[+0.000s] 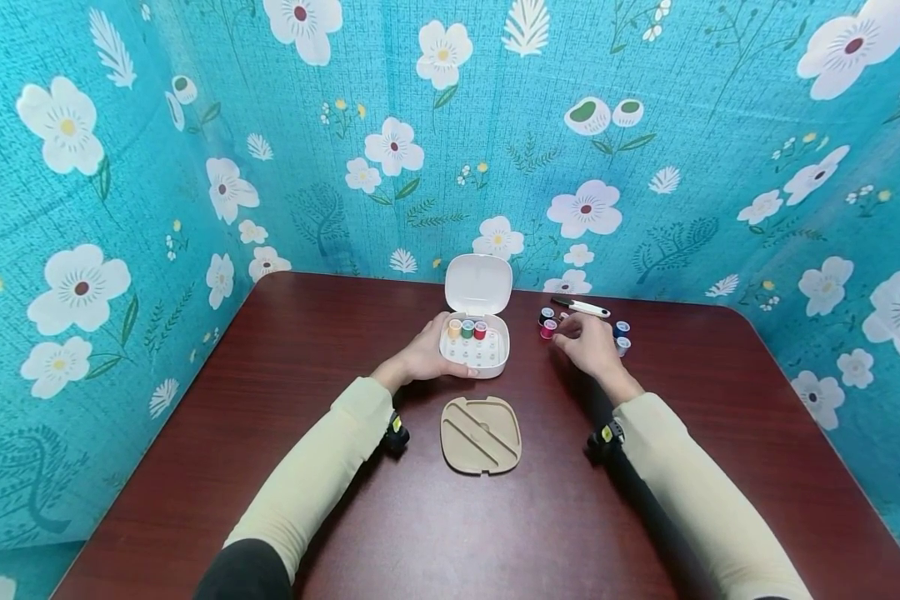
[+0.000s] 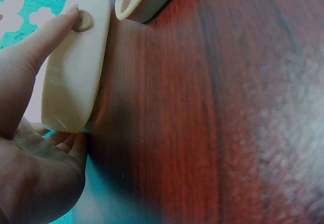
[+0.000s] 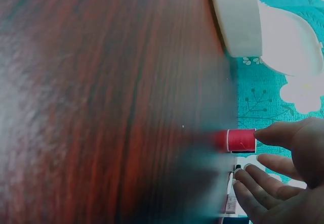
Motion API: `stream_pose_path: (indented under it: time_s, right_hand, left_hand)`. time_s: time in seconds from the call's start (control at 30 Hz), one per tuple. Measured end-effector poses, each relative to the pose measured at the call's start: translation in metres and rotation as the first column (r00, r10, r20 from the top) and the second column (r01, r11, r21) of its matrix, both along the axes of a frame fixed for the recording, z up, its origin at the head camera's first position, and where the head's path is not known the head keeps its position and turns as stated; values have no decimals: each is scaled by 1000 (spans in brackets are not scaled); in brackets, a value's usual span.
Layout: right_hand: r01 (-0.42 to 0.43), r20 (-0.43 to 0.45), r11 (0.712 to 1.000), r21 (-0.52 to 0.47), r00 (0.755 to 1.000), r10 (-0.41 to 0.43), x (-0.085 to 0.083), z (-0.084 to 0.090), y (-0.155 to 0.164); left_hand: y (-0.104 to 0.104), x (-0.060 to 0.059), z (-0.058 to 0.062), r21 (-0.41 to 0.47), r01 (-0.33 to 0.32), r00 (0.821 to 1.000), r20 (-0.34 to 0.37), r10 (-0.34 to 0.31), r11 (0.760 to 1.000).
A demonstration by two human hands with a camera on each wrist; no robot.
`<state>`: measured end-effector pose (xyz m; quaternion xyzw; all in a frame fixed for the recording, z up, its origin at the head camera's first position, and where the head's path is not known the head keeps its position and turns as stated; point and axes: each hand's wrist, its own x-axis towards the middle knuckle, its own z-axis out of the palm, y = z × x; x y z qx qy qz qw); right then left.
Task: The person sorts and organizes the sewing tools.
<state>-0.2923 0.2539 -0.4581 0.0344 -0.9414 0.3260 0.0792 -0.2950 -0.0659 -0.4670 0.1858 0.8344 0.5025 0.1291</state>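
Observation:
My left hand (image 1: 423, 352) grips the left side of a white sewing box (image 1: 495, 369), its thumb across the front by a round button (image 2: 82, 20) and its fingers around the side. Inside the box stand a yellow-orange spool (image 1: 454, 330), a green spool (image 1: 467, 330) and a red spool (image 1: 480, 331) among rows of small pegs. My right hand (image 1: 591, 346) reaches in among loose spools on the right, thumb and fingers apart. Its thumb tip is close beside the top of a pinkish-red thread spool (image 3: 242, 140). Whether it touches cannot be told.
Behind the right hand lie a black spool (image 1: 546, 315) and a black-and-white handled tool (image 1: 581, 307). A dark blue spool (image 1: 622, 329) and a light blue spool (image 1: 622, 344) stand to its right. A beige tray (image 1: 482, 435) lies before the box, whose lid (image 1: 478, 283) stands raised.

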Motion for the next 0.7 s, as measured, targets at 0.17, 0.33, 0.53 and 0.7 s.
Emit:
stream_pose_path:
  time_s: [0.17,0.33,0.53,0.7]
  right_hand:
    - [37,24,997,-67,999,-36,-5,-3,1]
    - [80,50,989,-128,996,-75,-7,-5,-2]
    - [130,69,971,-202,991,-119,-11,-8,-6]
    - [156,69,962,-224,987,-144,-14,-10,-10]
  left_hand:
    - [0,0,0,9,-1,1000,6,1,1000]
    - [-1,0,0,11,4,1000,2,-4,1000]
    - [-1,0,-1,3,3,1000,0,-3,1000]
    - [0,0,0,5,6,1000,2,-6,1000]
